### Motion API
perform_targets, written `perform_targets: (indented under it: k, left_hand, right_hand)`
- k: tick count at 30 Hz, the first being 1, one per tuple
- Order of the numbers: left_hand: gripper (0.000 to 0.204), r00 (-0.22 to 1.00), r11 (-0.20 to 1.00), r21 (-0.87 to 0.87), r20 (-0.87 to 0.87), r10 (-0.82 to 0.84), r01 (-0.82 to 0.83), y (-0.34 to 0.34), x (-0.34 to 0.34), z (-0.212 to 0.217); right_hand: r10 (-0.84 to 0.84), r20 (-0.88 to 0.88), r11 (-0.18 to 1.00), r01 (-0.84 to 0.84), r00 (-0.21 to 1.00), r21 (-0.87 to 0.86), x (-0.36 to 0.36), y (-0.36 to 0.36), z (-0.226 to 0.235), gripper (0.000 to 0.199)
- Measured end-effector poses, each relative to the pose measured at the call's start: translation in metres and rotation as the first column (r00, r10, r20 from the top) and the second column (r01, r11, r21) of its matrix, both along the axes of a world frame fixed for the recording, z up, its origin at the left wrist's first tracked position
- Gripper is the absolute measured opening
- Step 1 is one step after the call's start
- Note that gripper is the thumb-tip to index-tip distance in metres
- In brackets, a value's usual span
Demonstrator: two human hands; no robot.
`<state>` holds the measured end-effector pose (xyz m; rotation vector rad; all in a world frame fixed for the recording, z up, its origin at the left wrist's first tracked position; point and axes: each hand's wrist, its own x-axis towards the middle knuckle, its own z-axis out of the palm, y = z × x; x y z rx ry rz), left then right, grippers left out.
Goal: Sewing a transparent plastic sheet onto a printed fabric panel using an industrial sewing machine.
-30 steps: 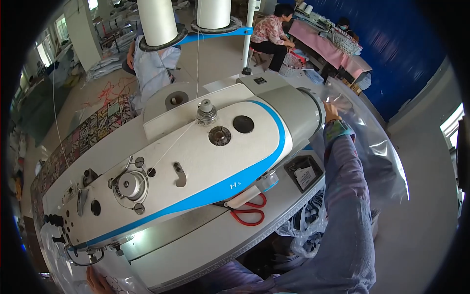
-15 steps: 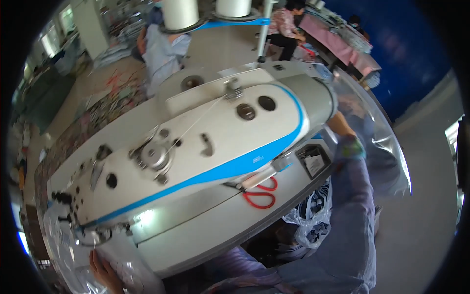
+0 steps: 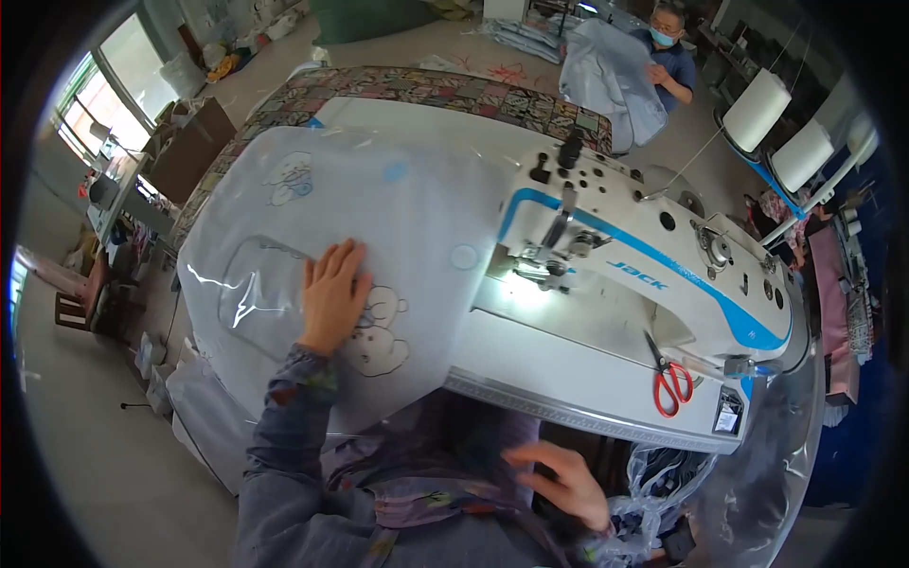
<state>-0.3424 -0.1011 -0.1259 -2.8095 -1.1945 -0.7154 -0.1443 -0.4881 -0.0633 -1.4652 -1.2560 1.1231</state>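
My left hand [image 3: 333,298] lies flat, fingers stretched, on a pale translucent plastic sheet [image 3: 431,218] printed with cartoon bears. The sheet spreads over the left part of the sewing table, its right edge close to the needle area of a white and blue sewing machine [image 3: 653,257]. Over my lap, in front of the table edge, my right hand [image 3: 571,481] is raised with fingers apart and nothing visible in it. Scissors with red handles [image 3: 687,381] rest on the tabletop beneath the machine's arm.
White thread cones [image 3: 757,111] stand on a rack at upper right. A small black tray [image 3: 728,414] sits at the table's right end. Below hangs a clear plastic bag [image 3: 653,473] of dark strips. Beyond the table a person [image 3: 677,71] holds a pale sheet [image 3: 611,80].
My view has swung left. My right hand has come back from beyond the machine's right end to my lap. My left hand now lies on the plastic sheet, left of the needle.
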Motion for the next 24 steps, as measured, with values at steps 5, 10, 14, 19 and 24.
perform_targets:
  k: [5, 10, 14, 19, 24]
  left_hand:
    - [0.046, 1.0, 1.0, -0.017, 0.001, 0.022, -0.022, -0.01, -0.011, -0.006]
    - [0.038, 0.995, 0.992, -0.084, 0.017, 0.095, -0.094, -0.05, -0.04, 0.015]
    - [0.032, 0.959, 0.914, -0.384, -0.282, 0.017, -0.129, -0.03, -0.033, 0.07]
    - [0.039, 0.908, 0.912, -0.019, 0.104, -0.407, 0.411, 0.019, 0.07, 0.025]
    - [0.052, 0.943, 0.943, -0.027, -0.021, -0.332, 0.331, 0.038, 0.13, -0.017]
  right_hand:
    - [-0.169, 0.294, 0.956, 0.085, 0.941, 0.281, -0.067, 0.132, -0.025, 0.049]
    - [-0.288, 0.813, 0.954, 0.077, 0.505, 0.291, -0.095, 0.175, -0.05, 0.068]
    - [-0.225, 0.854, 0.974, 0.077, 0.47, 0.214, -0.122, 0.159, -0.059, 0.068]
    - [-0.229, 0.84, 0.973, 0.087, 0.492, 0.215, -0.144, 0.156, -0.055, 0.065]
    - [-0.387, 0.633, 0.922, 0.279, 0.67, 0.268, -0.128, 0.119, -0.068, 0.069]
